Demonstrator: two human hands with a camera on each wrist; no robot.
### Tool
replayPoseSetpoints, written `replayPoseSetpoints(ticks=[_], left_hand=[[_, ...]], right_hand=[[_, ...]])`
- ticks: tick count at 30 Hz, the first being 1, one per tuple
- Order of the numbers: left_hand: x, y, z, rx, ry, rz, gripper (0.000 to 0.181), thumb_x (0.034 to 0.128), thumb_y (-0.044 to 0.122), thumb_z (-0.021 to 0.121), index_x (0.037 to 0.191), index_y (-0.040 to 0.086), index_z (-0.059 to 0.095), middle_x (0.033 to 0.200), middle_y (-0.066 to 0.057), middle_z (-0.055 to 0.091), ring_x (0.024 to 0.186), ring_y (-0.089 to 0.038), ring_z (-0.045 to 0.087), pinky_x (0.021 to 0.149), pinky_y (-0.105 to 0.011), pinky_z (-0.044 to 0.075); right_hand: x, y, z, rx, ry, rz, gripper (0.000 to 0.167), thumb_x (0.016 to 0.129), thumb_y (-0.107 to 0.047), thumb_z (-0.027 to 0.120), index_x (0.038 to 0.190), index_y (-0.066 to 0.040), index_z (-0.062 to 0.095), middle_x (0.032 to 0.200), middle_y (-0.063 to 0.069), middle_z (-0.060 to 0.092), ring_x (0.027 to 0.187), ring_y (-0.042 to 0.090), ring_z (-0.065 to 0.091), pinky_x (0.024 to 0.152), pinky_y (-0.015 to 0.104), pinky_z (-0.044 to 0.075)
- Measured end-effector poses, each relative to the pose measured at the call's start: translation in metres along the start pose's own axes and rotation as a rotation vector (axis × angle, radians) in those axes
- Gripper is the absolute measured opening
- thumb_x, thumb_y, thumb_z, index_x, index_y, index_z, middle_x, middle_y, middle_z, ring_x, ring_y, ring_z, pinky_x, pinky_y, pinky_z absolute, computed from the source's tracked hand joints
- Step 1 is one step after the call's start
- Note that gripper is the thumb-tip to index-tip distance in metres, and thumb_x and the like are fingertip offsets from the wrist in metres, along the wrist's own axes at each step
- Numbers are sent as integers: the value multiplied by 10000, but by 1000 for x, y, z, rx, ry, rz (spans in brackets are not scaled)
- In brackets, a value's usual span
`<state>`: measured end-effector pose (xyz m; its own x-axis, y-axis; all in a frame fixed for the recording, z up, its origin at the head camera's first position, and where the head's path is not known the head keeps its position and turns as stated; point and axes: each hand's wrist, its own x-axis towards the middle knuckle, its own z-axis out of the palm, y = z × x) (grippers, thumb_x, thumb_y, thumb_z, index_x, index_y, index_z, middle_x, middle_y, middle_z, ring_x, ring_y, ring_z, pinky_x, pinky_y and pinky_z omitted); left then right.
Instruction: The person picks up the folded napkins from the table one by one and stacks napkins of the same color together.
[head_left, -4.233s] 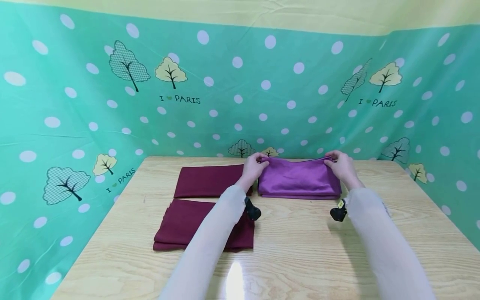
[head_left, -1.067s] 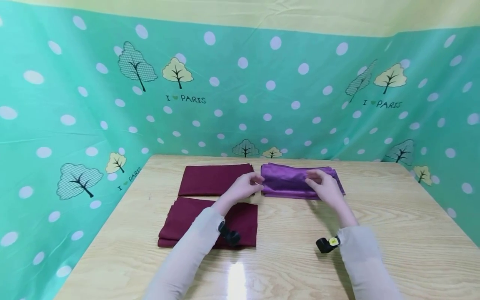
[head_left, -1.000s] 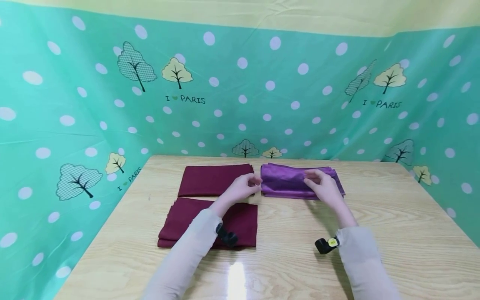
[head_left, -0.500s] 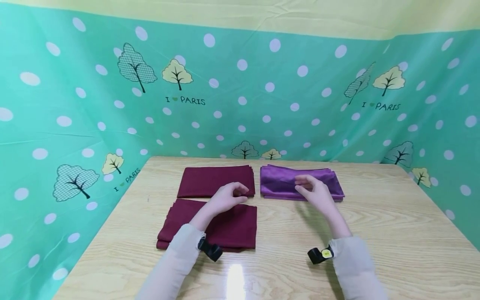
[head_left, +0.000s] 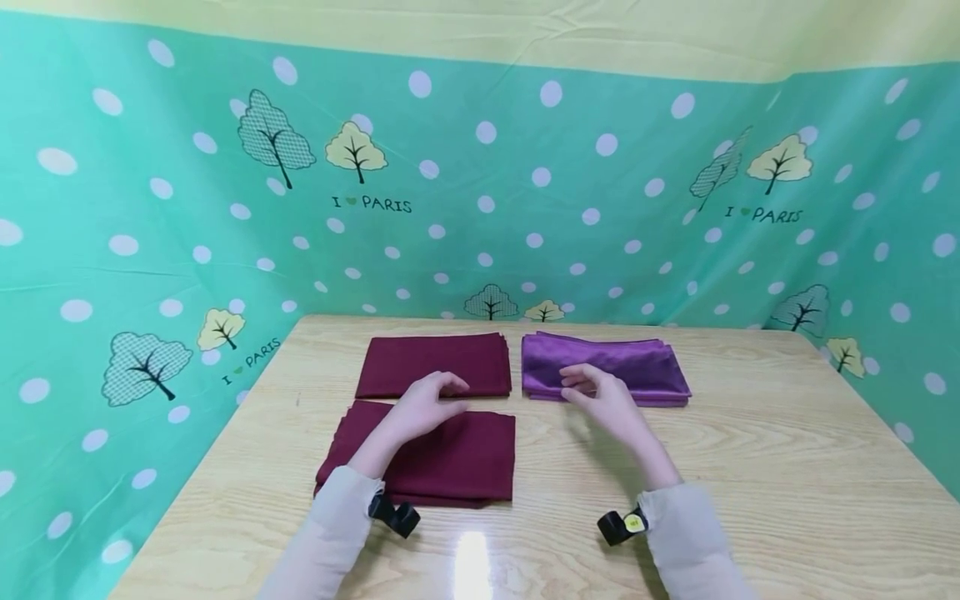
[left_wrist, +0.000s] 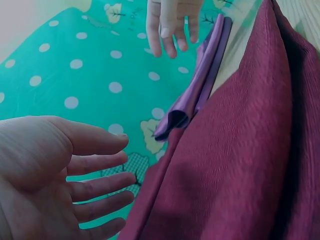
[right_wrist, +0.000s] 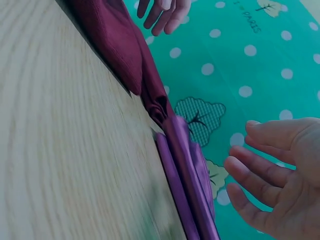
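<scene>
A shiny purple folded cloth (head_left: 637, 362) lies at the back right of the table. To its left is a folded maroon cloth (head_left: 431, 362), and a second, thicker maroon folded cloth (head_left: 457, 458) lies in front of that one. My left hand (head_left: 423, 408) hovers over the maroon cloths, fingers relaxed and holding nothing. My right hand (head_left: 603, 404) is raised by the front edge of the purple cloth, its fingers loosely bent and apart from it. Both wrist views show gaps between the fingers of the left hand (left_wrist: 75, 175) and the right hand (right_wrist: 280, 175).
The wooden table (head_left: 750, 467) carries the three folded cloths. A green curtain (head_left: 480, 167) with white dots and printed trees rises behind it and along both sides. Each wrist wears a black camera; a bright reflection marks the table's front.
Earlier both hands pinched the purple cloth's top edge and it stood taller; it now lies folded lower. The hands have let go and drawn back toward the front left.
</scene>
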<state>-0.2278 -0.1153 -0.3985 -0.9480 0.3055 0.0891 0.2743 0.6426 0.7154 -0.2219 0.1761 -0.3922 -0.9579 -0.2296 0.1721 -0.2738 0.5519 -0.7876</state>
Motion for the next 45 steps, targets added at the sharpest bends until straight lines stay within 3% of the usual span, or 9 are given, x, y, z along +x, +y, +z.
replayPoseSetpoints(ticks=[11, 20, 26, 35, 41, 45], left_hand=[[-17, -16, -16, 76, 42, -54, 243, 813, 160, 664, 1046, 98, 634, 1039, -56, 598, 1036, -242, 547, 884, -414, 426], [-24, -27, -32, 159, 84, -50, 249, 808, 155, 664, 1045, 85, 631, 1045, -79, 603, 1033, -251, 546, 883, -422, 420], [-28, -37, -42, 197, 123, -49, 246, 805, 128, 660, 1040, 64, 629, 1031, -102, 601, 1019, -270, 548, 877, -431, 421], [-37, -53, -60, 220, 104, -98, 271, 821, 141, 638, 1057, 11, 611, 1040, -169, 590, 1013, -330, 531, 881, -468, 402], [-42, -57, -71, 220, 93, -130, 279, 821, 122, 632, 1055, -27, 604, 1043, -197, 579, 1011, -351, 525, 879, -480, 399], [-45, -59, -75, 231, 65, -153, 283, 808, 120, 641, 1034, -47, 608, 1024, -212, 579, 984, -351, 533, 859, -477, 408]], right_hand=[[2, -6, 22, -31, -71, -2, 322, 852, -138, 621, 1164, -65, 581, 1022, 75, 650, 882, 183, 608, 800, 347, 485], [4, -13, 37, -2, -137, 10, 315, 847, -143, 631, 1149, -63, 587, 1048, 99, 640, 875, 167, 600, 768, 324, 485], [6, -18, 46, 21, -142, -6, 324, 841, -129, 637, 1155, -66, 589, 1056, 93, 634, 874, 166, 601, 757, 303, 487], [6, -24, 58, 35, -227, -2, 414, 798, -193, 691, 1172, -60, 572, 1068, 90, 618, 938, 225, 598, 813, 356, 478], [8, -23, 67, -32, -253, 19, 427, 769, -214, 718, 1149, -75, 583, 1082, 51, 623, 960, 217, 582, 841, 382, 458], [10, -24, 69, -60, -265, 31, 432, 749, -217, 734, 1135, -81, 593, 1086, 33, 622, 927, 196, 571, 794, 351, 459]])
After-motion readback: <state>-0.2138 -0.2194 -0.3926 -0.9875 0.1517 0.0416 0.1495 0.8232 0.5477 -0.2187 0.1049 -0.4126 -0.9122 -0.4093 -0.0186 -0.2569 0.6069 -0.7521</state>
